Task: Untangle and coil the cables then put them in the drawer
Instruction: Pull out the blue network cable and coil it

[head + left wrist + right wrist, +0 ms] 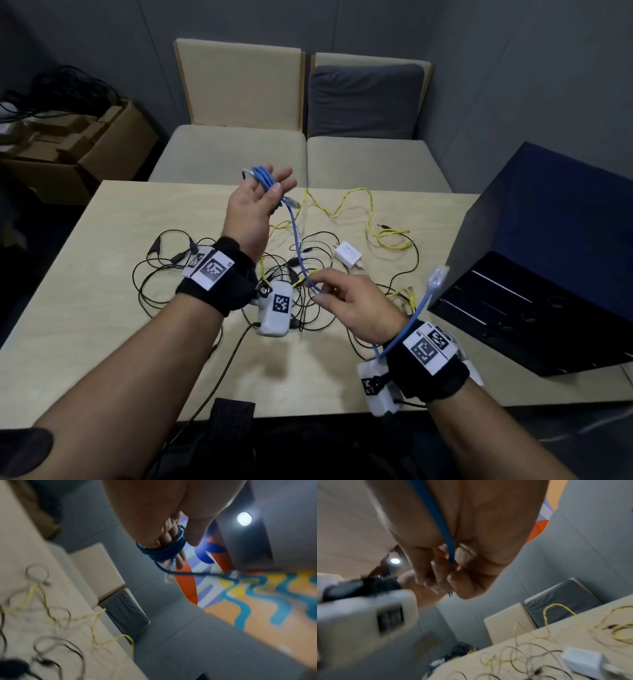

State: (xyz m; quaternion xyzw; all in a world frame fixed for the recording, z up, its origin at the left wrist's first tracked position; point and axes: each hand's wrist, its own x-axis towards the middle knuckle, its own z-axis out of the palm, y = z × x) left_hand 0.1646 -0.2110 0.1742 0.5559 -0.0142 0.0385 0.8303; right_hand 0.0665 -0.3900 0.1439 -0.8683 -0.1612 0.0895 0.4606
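Several turns of the blue cable [264,178] sit wound around the straight fingers [281,176] of my left hand [255,202], which I hold up above the far half of the table [85,308], thumb against the coil. From there the cable runs down to my right hand [349,301], whose thumb and forefinger pinch it above the middle of the table. Its free end passes under my right wrist and sticks up with a clear plug [439,275] near the right edge. Below my hands a tangle of black cables [154,274] spreads over the middle of the table, a yellow cable [359,205] loops toward the far edge, and a white charger [347,255] lies between them. At the right edge stands the dark blue drawer unit [548,246].
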